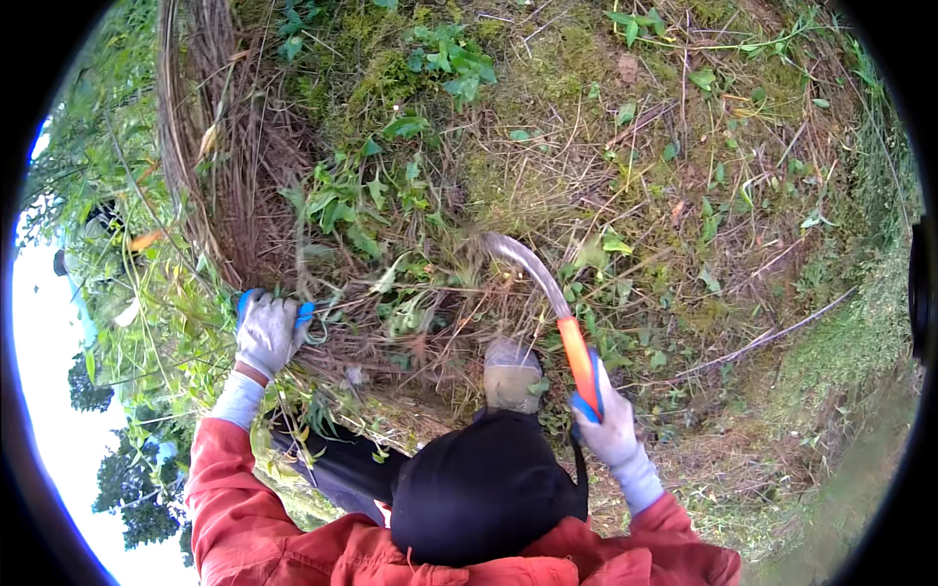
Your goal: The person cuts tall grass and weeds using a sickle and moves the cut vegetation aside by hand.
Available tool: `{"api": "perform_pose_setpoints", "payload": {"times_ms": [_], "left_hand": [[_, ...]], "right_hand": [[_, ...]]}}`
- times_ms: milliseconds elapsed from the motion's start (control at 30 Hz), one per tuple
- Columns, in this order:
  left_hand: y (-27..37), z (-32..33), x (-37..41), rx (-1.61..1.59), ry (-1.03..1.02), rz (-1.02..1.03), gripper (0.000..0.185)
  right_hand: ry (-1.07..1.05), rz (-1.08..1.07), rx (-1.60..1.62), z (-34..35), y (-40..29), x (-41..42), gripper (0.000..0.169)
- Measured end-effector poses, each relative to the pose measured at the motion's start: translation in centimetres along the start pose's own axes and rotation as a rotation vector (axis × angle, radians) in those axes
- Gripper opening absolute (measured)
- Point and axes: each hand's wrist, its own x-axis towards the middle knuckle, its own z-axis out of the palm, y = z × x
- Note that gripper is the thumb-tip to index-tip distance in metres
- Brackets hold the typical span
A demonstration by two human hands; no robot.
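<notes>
My left hand (270, 333), in a grey-white glove with blue on the fingertips, is closed around thin plant stems at the left, beside a thick bundle of dry brown stalks (242, 183). In my right hand (607, 421), gloved alike, is the orange and blue handle of a sickle (538, 275). The curved metal blade points up and to the left, its tip low over dry grass and leaves. Between the hands, cut-looking stems and weeds (418, 315) lie tangled on the ground.
A boot (511, 377) stands on the ground between my arms. Leafy weeds (337, 198) grow in mossy soil ahead. A long bare twig (769, 335) lies at the right. Tall green plants (110, 168) rise at the left, and what seems to be a person is partly hidden behind them.
</notes>
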Motion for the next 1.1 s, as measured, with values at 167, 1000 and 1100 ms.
{"api": "perform_pose_setpoints", "payload": {"times_ms": [167,1000,1100], "left_hand": [[5.3,-7.5,5.9,-1.141,0.345,-0.256,0.062],[-4.1,4.6,-0.3,0.246,-0.055,-0.244,0.019],[-3.5,3.3,-0.3,0.127,0.08,-0.189,0.041]], "right_hand": [[-0.001,0.128,0.351,2.3,-1.7,3.1,0.067],[0.036,0.182,0.254,1.6,0.2,-0.5,0.066],[0.079,0.073,0.34,1.2,-0.8,1.9,0.06]]}}
